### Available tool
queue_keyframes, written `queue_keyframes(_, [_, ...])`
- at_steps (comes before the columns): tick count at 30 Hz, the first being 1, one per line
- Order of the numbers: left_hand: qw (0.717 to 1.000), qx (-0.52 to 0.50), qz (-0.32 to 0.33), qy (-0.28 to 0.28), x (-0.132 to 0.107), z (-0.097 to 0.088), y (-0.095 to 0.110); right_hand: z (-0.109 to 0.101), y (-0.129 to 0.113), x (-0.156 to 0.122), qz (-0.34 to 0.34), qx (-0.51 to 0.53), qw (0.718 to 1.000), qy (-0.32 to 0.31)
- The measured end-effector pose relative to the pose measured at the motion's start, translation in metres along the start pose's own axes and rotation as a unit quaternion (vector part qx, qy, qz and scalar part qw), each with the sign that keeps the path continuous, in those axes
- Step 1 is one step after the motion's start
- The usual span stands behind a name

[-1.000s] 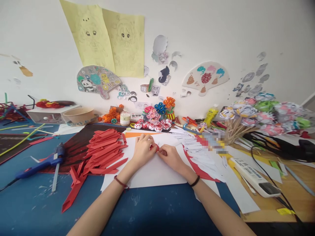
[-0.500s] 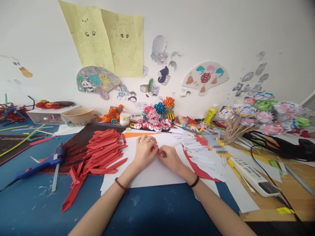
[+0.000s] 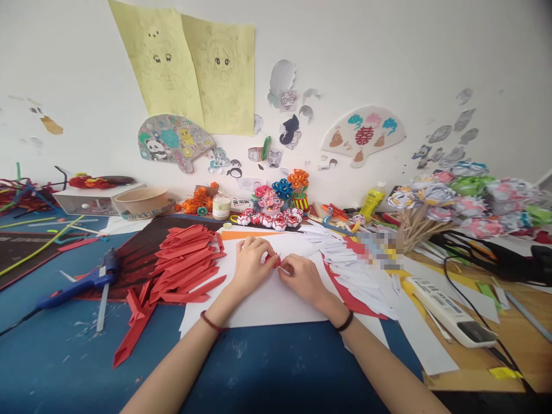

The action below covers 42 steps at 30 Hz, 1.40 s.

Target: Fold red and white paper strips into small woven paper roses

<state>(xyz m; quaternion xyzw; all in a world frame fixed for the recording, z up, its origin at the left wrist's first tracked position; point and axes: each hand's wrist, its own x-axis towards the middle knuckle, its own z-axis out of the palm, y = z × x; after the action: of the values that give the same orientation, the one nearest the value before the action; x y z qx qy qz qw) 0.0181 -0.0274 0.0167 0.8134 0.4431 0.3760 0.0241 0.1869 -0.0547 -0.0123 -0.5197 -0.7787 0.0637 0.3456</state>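
Left hand [image 3: 253,265] pinches a small red piece [image 3: 277,261] over a white sheet [image 3: 252,305]; right hand [image 3: 302,280] meets it, fingers curled, grip hidden. Wrists apart, forearms converging from the lower edge. Folded red strips [image 3: 185,261] lie left, white strips [image 3: 342,256] right, on the blue table [image 3: 241,368]. Glue gun [image 3: 81,286] farther left. Behind: red-and-white flowers [image 3: 279,221], then white wall [image 3: 388,52] with two fans [image 3: 364,135] and yellow drawings [image 3: 224,86].

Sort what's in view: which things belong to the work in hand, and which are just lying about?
In the work, apparently: small red paper piece at the fingertips of the left hand and right hand; white sheet beneath; likely the folded red strips.

Seemingly just lying about: blue glue gun (untouched), yellow bottle, beige bowl, white device.
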Motion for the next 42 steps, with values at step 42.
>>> queue_keyframes(42, [0.996, 0.017, 0.081, -0.038, -0.009, -0.019, -0.009, -0.007, 0.005, -0.001, -0.105, 0.057, 0.99, 0.076])
